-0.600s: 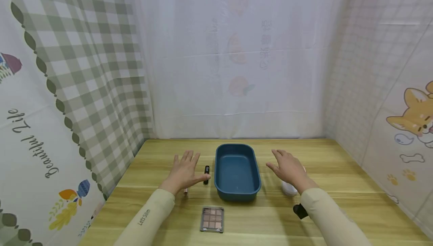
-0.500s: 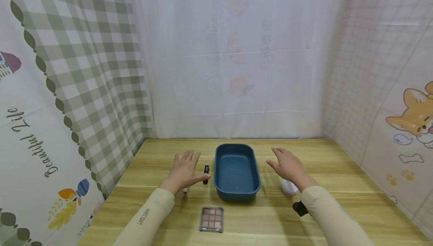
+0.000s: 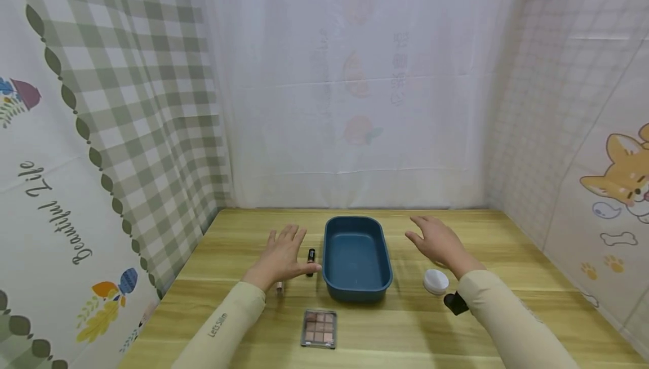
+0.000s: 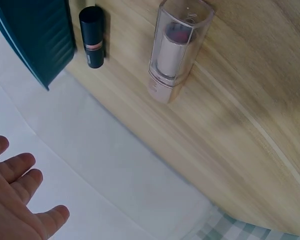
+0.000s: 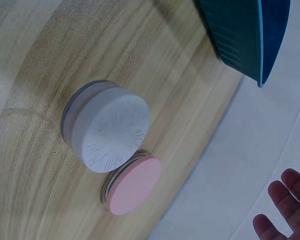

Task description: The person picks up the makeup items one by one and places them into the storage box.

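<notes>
My left hand (image 3: 281, 259) hovers over the table left of a dark blue basin (image 3: 357, 296), fingers spread and holding nothing. Below and beside it lie a lipstick with a clear cap (image 4: 175, 55) and a black tube with a pinkish band (image 4: 92, 37); the hand partly covers the lipstick in the head view. On the basin's other side my right hand (image 3: 440, 243) is raised with extended fingers and nothing in its grasp. Nearest to it are a round white-lidded jar (image 5: 115, 130) and a round pink-lidded container (image 5: 135, 185), the latter mostly hidden in the head view.
An eyeshadow palette (image 3: 319, 329) with several brownish pans lies in front of the basin on the wooden table (image 3: 385, 341). A black piece (image 3: 455, 303) sits at the right cuff. White curtain (image 3: 284, 132) and a checked cloth (image 3: 152, 76) enclose the table.
My right hand has drawn slightly to the right, showing more of the white-lidded jar. The left hand has shifted a little to the right. The objects stay in place.
</notes>
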`<state>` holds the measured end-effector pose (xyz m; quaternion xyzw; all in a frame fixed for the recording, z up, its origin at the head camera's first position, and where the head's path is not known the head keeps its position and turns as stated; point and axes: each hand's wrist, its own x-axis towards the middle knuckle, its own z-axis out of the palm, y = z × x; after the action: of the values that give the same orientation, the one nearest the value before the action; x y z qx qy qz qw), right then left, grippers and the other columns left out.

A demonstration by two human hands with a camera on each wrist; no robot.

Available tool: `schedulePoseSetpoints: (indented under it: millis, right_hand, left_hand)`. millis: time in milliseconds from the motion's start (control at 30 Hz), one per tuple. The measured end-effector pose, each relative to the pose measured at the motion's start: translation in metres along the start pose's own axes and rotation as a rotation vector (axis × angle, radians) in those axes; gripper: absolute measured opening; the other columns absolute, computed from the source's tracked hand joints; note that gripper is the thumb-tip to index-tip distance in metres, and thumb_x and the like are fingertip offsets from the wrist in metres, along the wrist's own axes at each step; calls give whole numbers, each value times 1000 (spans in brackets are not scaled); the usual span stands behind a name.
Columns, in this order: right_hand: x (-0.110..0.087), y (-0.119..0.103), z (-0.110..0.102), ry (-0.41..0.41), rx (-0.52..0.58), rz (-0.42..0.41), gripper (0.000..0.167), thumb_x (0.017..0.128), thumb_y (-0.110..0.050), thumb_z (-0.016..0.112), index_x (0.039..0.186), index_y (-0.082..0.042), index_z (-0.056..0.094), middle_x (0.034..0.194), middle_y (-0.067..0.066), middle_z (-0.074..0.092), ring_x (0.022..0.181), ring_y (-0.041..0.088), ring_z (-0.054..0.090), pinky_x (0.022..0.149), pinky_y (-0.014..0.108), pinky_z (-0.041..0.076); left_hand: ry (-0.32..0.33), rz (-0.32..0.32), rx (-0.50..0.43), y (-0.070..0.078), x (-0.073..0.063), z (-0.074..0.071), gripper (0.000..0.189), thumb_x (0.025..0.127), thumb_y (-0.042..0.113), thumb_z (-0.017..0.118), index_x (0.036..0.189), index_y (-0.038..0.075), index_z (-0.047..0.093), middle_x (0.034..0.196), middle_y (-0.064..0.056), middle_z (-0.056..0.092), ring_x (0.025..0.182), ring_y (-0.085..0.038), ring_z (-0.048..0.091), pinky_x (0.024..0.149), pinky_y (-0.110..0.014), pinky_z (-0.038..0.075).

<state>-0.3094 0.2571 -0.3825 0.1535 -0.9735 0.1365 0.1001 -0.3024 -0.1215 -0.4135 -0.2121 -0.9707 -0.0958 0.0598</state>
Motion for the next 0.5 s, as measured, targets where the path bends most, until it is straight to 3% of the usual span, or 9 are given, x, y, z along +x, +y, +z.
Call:
schedulePoseSetpoints:
  millis: [500]
  right_hand:
    - [-1,3,2,-23,10,-19,53,99,-28,61,137,8,51,133,33,51,122,50,49,97,62,40]
  left_hand:
    - [-27,66,-76,10,2,6,104,78,70,69,150,2,37,154,-18,35,142,-38,31,115,-56,19]
